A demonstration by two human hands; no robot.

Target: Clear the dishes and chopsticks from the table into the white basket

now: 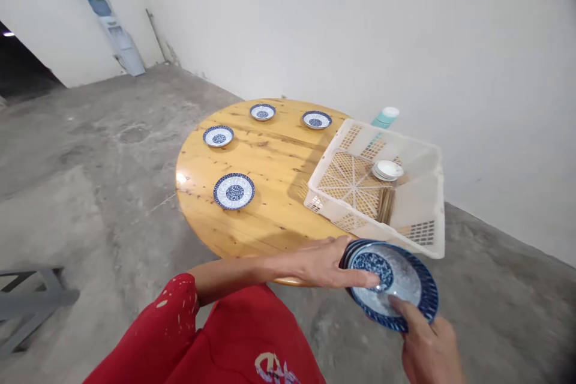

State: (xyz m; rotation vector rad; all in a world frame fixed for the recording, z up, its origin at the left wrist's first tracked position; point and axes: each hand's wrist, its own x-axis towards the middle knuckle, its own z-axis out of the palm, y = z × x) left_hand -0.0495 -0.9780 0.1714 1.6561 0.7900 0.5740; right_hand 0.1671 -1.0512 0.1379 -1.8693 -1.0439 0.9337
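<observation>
A stack of blue-and-white plates (407, 258) is held between my two hands, off the table's near right edge. My left hand (333, 264) grips the stack from its left side, thumb lying across the top plate and the other fingers hidden beneath. From the lower right, my right hand (427, 336) is closed on the rim, its thumb on the top plate's face. Single patterned plates lie apart on the round wooden table (274, 174): a near plate (234, 192), a left plate (218, 136), a back plate (262, 111) and a plate nearer the basket (317, 120).
A white plastic basket (315, 195) stands on the table's right side. Inside are small white dishes (387, 170) and a bundle of chopsticks (386, 205). Behind it is a turquoise stack (386, 117). A water dispenser (119, 39) and a grey metal frame (36, 306) stand leftward.
</observation>
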